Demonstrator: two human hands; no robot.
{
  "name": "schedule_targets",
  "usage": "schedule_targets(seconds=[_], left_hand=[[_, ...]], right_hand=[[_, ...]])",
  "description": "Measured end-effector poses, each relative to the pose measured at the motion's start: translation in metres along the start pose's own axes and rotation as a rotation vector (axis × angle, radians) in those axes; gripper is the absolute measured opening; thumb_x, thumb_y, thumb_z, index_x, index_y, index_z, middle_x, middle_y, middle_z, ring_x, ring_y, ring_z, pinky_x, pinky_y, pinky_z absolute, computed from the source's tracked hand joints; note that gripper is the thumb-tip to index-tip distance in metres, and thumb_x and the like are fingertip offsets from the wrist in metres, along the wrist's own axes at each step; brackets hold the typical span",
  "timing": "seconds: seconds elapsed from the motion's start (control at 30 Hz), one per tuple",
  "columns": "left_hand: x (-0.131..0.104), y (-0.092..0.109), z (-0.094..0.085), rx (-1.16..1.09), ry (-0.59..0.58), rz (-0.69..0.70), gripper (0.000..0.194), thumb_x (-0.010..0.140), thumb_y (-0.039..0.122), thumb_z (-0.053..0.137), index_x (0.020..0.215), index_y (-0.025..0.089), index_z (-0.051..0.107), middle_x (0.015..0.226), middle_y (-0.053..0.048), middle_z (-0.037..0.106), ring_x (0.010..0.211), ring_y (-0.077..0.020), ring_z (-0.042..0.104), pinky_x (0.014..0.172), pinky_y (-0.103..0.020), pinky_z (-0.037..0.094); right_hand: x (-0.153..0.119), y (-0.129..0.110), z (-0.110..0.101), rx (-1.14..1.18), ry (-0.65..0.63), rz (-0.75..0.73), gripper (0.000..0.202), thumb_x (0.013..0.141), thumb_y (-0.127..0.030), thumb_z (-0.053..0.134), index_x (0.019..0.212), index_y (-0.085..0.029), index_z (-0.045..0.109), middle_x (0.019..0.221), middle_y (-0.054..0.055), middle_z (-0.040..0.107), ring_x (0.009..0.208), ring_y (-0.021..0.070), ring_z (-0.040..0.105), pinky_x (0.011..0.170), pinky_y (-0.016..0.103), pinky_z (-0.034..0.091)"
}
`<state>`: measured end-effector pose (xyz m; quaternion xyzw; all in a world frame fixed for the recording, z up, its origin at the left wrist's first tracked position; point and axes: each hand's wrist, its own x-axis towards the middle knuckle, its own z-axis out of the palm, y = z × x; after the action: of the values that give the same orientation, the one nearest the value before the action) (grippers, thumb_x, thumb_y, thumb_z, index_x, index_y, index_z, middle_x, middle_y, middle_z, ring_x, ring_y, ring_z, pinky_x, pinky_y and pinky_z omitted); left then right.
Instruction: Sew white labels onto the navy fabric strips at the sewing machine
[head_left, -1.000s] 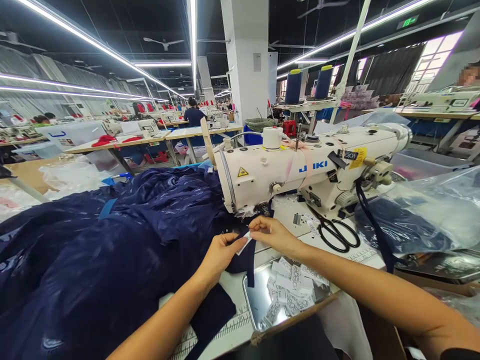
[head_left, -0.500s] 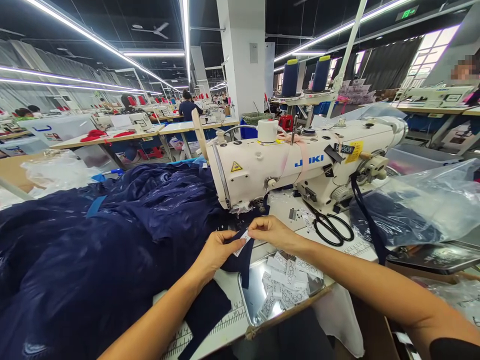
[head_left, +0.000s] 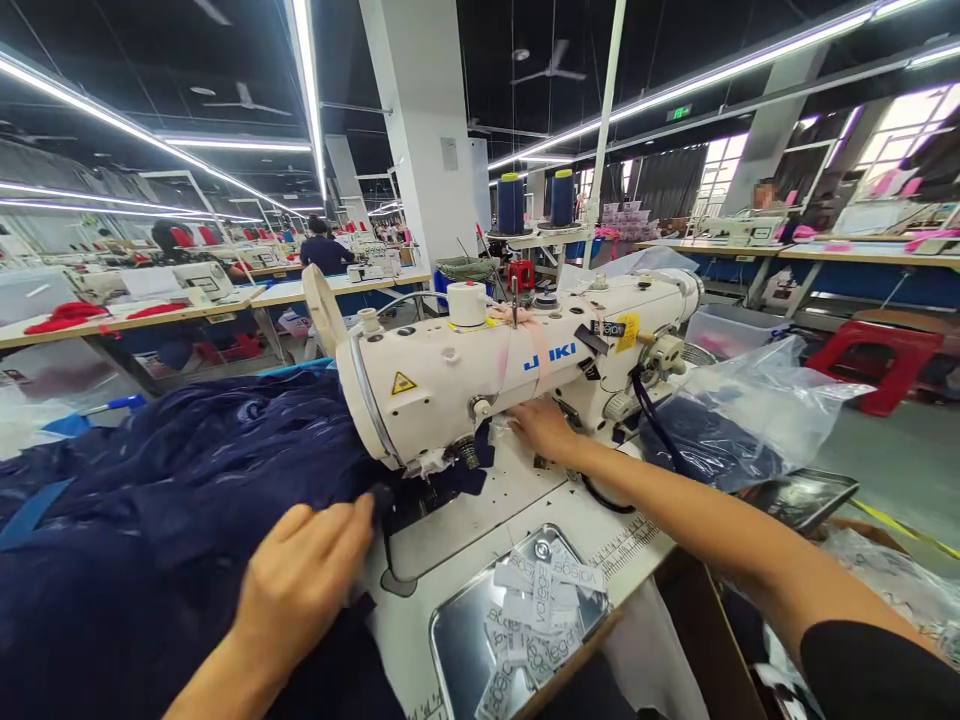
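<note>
My left hand [head_left: 307,570], slightly blurred, is closed with a bit of dark navy fabric [head_left: 382,498] at its fingertips, just left of the needle area. A big heap of navy fabric [head_left: 187,490] lies beside and beyond it. My right hand [head_left: 546,430] reaches beneath the arm of the white sewing machine [head_left: 450,375]; its fingertips are partly hidden, near scraps on the bed. Under my right wrist, the black handle of the scissors [head_left: 611,497] shows in part. Nearer me, a metal tray [head_left: 457,620] holds several white printed labels [head_left: 540,600].
Two navy thread cones [head_left: 510,205] stand behind the machine. To the right lie a clear plastic bag [head_left: 750,400] with dark fabric and another metal tray [head_left: 802,500]. A red stool [head_left: 874,360] stands farther right. Other people sit at machines in the background.
My hands have parted from the label and navy fabric piece they held together. My right hand has moved under the machine arm, my left hand leftward. The view has turned right.
</note>
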<state>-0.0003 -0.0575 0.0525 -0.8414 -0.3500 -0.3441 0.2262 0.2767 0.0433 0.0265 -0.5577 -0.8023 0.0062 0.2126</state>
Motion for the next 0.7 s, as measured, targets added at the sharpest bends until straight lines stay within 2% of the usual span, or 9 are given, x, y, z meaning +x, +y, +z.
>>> schedule_targets(seconds=[0.03, 0.1, 0.23, 0.33, 0.47, 0.53, 0.6, 0.63, 0.7], left_hand=[[0.003, 0.004, 0.008, 0.047, -0.023, 0.169, 0.023, 0.084, 0.014, 0.039, 0.080, 0.018, 0.062, 0.065, -0.003, 0.061, 0.054, -0.0125, 0.051, 0.054, -0.027, 0.037], [0.006, 0.017, 0.031, 0.118, -0.105, 0.336, 0.035, 0.085, 0.006, 0.027, 0.076, 0.014, 0.060, 0.060, -0.004, 0.057, 0.049, -0.0123, 0.047, 0.051, -0.028, 0.036], [0.001, 0.038, 0.069, 0.150, -0.294, 0.264, 0.038, 0.083, 0.001, 0.026, 0.060, 0.014, 0.053, 0.056, -0.003, 0.052, 0.046, -0.0118, 0.044, 0.053, -0.028, 0.035], [-0.007, 0.038, 0.070, 0.186, -0.351, 0.275, 0.035, 0.082, 0.002, 0.028, 0.060, 0.014, 0.053, 0.056, -0.003, 0.053, 0.047, -0.0134, 0.046, 0.054, -0.029, 0.034], [-0.014, 0.032, 0.059, 0.272, -0.369, 0.386, 0.033, 0.080, 0.000, 0.029, 0.069, 0.010, 0.058, 0.058, -0.005, 0.056, 0.051, -0.0160, 0.049, 0.057, -0.031, 0.033], [-0.014, 0.032, 0.057, 0.294, -0.390, 0.406, 0.032, 0.080, 0.000, 0.030, 0.068, 0.010, 0.058, 0.057, -0.005, 0.056, 0.050, -0.0160, 0.049, 0.058, -0.031, 0.032], [-0.014, 0.034, 0.058, 0.307, -0.422, 0.408, 0.031, 0.079, 0.000, 0.031, 0.067, 0.011, 0.058, 0.057, -0.006, 0.056, 0.050, -0.0162, 0.049, 0.058, -0.031, 0.032], [-0.013, 0.036, 0.059, 0.312, -0.436, 0.406, 0.031, 0.079, 0.000, 0.032, 0.067, 0.011, 0.058, 0.056, -0.006, 0.056, 0.050, -0.0163, 0.050, 0.058, -0.031, 0.032], [-0.011, 0.040, 0.060, 0.319, -0.452, 0.399, 0.029, 0.078, 0.000, 0.033, 0.065, 0.011, 0.057, 0.055, -0.006, 0.056, 0.049, -0.0164, 0.049, 0.057, -0.031, 0.031]], right_hand=[[0.009, 0.006, 0.001, -0.028, 0.022, 0.018, 0.026, 0.080, -0.010, 0.041, 0.095, -0.013, 0.062, 0.096, 0.018, 0.062, 0.094, 0.0290, 0.055, 0.080, 0.039, 0.037], [0.025, 0.012, 0.007, -0.056, 0.031, 0.011, 0.036, 0.079, -0.006, 0.038, 0.107, -0.015, 0.058, 0.104, 0.018, 0.060, 0.102, 0.0304, 0.051, 0.086, 0.041, 0.034], [0.045, 0.015, 0.019, -0.138, -0.037, -0.051, 0.048, 0.078, -0.007, 0.037, 0.122, -0.022, 0.048, 0.114, 0.012, 0.058, 0.110, 0.0305, 0.045, 0.092, 0.042, 0.029], [0.048, 0.017, 0.021, -0.120, -0.044, -0.042, 0.046, 0.079, -0.007, 0.033, 0.120, -0.020, 0.050, 0.110, 0.010, 0.060, 0.108, 0.0295, 0.046, 0.091, 0.041, 0.031], [0.022, 0.013, 0.017, -0.148, 0.121, -0.011, 0.032, 0.081, -0.013, 0.035, 0.100, -0.014, 0.061, 0.090, 0.013, 0.064, 0.092, 0.0289, 0.051, 0.079, 0.038, 0.036], [-0.003, 0.005, 0.014, -0.200, 0.234, -0.126, 0.027, 0.082, -0.015, 0.037, 0.087, -0.012, 0.063, 0.084, 0.014, 0.063, 0.082, 0.0266, 0.052, 0.072, 0.036, 0.037], [-0.029, -0.008, 0.011, -0.225, 0.325, -0.372, 0.029, 0.086, -0.014, 0.033, 0.081, -0.013, 0.062, 0.087, 0.012, 0.061, 0.078, 0.0221, 0.051, 0.069, 0.033, 0.036], [-0.040, -0.016, 0.011, -0.229, 0.345, -0.513, 0.029, 0.087, -0.014, 0.033, 0.079, -0.013, 0.062, 0.086, 0.012, 0.061, 0.076, 0.0204, 0.050, 0.068, 0.032, 0.036], [-0.055, -0.030, 0.013, -0.233, 0.284, -0.779, 0.029, 0.088, -0.013, 0.034, 0.076, -0.014, 0.060, 0.086, 0.010, 0.060, 0.075, 0.0181, 0.049, 0.068, 0.031, 0.036]])
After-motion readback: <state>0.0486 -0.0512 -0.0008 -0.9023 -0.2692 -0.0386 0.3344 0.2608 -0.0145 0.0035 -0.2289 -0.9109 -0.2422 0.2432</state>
